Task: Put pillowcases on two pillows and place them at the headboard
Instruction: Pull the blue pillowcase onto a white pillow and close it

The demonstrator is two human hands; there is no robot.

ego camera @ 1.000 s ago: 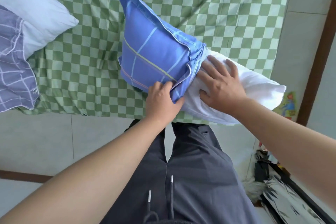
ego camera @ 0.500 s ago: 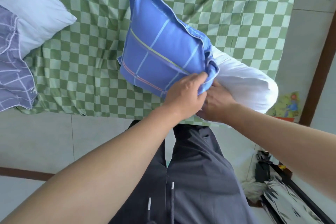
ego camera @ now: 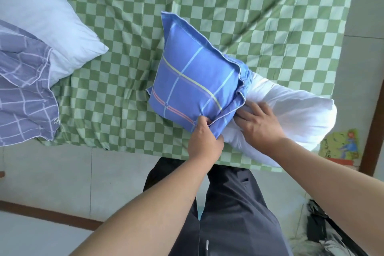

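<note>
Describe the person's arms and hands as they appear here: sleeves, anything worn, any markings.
Both forearms are bare up to the frame edge, with no sleeves in view. The left hand and right hand wear no gloves, and no rings, watch or bracelets show. No markings are visible on either arm.

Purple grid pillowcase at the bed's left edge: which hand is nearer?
Left. The left hand grips the blue pillowcase hem, on the side toward the purple grid pillowcase. The right hand presses the white pillow, farther away. Neither touches it.
</note>
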